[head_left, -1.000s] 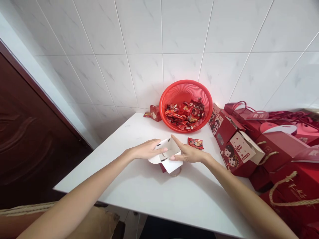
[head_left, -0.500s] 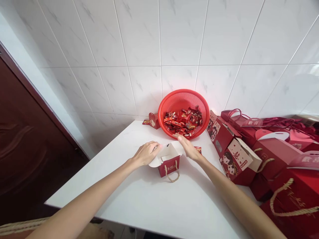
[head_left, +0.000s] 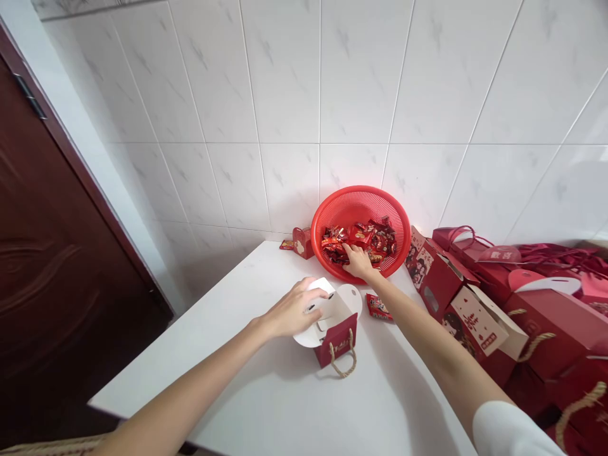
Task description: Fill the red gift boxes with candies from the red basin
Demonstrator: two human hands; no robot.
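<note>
A small red gift box (head_left: 336, 345) with a rope handle stands upright on the white table, its lid flaps spread and its pale inside showing. My left hand (head_left: 297, 308) grips its left flap between thumb and fingers. Inside the rim of a tilted red plastic basket (head_left: 361, 192), my right hand (head_left: 360, 261) reaches into a heap of red-wrapped sweets (head_left: 361, 234). Its fingers are partly stretched and touch the wrappers; nothing shows held in them. One red packet (head_left: 379, 308) lies on the table beneath my right forearm.
Many red gift boxes (head_left: 546, 316) are piled along the right side, some with rope handles. Beside the basket's left edge sit a small red box (head_left: 303, 242) and a flat packet (head_left: 287, 245). A tiled wall (head_left: 285, 177) rises behind the white table (head_left: 247, 297).
My right hand has moved from beside the box's right flap up into the basket. The left hand stays at the left flap. The camera view has shifted a little.
</note>
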